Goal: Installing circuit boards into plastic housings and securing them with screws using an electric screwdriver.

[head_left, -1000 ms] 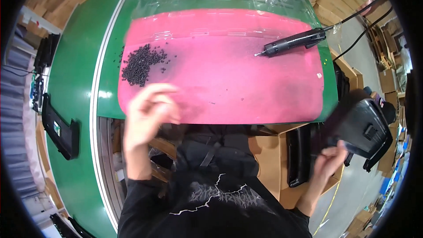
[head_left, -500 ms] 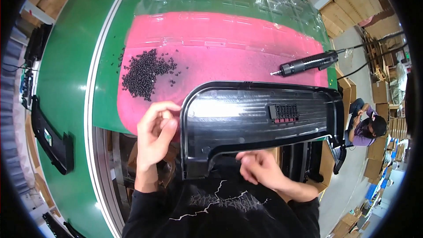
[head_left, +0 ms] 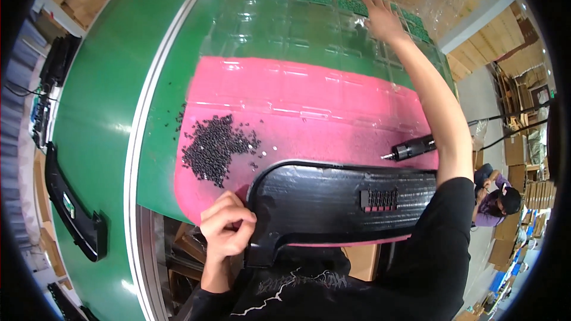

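A black plastic cover [head_left: 321, 208] with a raised rim lies in front of me, partly over the pink mat [head_left: 333, 137]. On its inner face sits a small black slotted block [head_left: 380, 200]. My left hand [head_left: 228, 226] is closed, fingers curled, right against the cover's left edge; whatever is inside the fingers is hidden. Far across the table my right hand [head_left: 384, 21] is stretched out, fingers apart, over green circuit boards [head_left: 352, 3] that lie in a clear plastic tray [head_left: 262, 41]. My right arm hides the cover's right end.
Small black screws [head_left: 214, 148] are heaped at the mat's left. A black electric screwdriver [head_left: 413, 147] lies at the right, partly behind my arm. Another black cover [head_left: 74, 208] rests beyond the white rail [head_left: 140, 122]. A person [head_left: 498, 199] sits at the far right.
My right hand has gone from the cover's near edge to the far circuit boards. My left hand has closed its fingers at the cover's edge. The view has tilted toward the far side.
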The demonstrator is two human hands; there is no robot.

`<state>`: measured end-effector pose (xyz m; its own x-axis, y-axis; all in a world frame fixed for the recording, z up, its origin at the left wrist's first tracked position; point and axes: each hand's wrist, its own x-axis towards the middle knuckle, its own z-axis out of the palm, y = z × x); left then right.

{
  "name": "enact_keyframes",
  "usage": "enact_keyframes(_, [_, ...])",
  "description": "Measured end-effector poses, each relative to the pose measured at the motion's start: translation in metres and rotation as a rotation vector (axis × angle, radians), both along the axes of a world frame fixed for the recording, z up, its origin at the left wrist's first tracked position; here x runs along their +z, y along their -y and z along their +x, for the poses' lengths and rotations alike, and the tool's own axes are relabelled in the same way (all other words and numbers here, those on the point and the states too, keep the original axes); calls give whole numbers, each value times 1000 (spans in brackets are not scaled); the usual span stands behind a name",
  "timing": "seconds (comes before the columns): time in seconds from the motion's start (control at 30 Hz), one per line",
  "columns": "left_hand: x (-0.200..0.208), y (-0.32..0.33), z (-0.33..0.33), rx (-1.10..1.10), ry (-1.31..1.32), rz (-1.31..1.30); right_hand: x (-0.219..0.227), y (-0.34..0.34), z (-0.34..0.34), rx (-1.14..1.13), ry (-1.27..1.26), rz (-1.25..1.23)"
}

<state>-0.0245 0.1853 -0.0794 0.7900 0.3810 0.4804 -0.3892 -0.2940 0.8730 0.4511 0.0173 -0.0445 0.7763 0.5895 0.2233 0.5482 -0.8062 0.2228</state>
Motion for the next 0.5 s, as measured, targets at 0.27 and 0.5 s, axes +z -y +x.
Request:
enact_keyframes(0.27, [-9, -6, -2, -16, 99, -21, -21, -24, 41, 28, -130, 28])
enact_keyframes(0.5, [0, -12, -5, -149, 22, -26, 32, -9, -72, 295, -214, 867])
